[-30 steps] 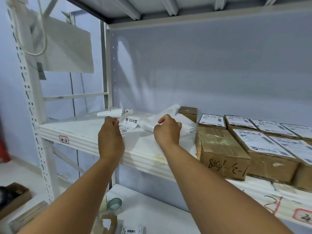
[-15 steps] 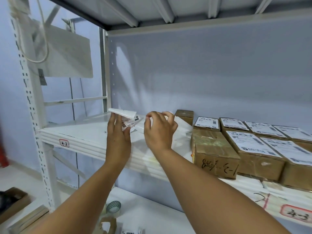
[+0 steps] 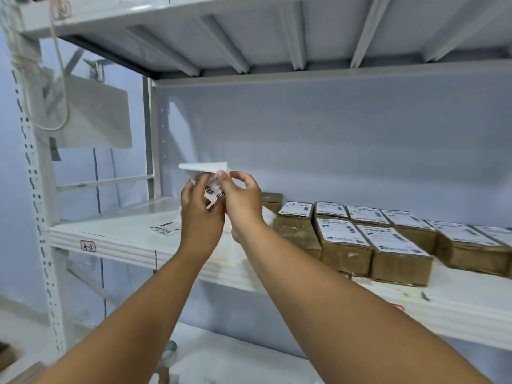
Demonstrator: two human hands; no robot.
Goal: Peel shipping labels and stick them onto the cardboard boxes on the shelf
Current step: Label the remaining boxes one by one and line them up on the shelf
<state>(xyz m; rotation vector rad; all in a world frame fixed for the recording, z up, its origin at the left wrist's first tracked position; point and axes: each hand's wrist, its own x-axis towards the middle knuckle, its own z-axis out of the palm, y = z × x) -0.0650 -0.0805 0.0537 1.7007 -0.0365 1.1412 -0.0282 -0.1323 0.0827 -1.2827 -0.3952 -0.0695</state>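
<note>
So a second ago both hands were down among the loose sheets, left of the cardboard boxes [image 3: 388, 245]. Now the left hand [image 3: 201, 217] and right hand [image 3: 245, 202] have come up off the shelf [image 3: 116, 236] and are holding a label [image 3: 212, 193] in the air, still left of the boxes and higher than their tops. Both sets of fingers [image 3: 203, 180] are curled in tight, pinching it. The white backing sheet [image 3: 205, 168] sticks out flat above them, so I'd say the peel is underway, though I can't tell which hand has which layer.

Most of the boxes already have labels on top. The brown box [image 3: 296, 231] at the left front end of the row looks bare, so that's my guess for the target.

There's another loose label [image 3: 165, 228] lying flat on the white shelf, further left of the boxes. The rack's metal, with a grey back panel [image 3: 332, 139] behind the boxes.
</note>
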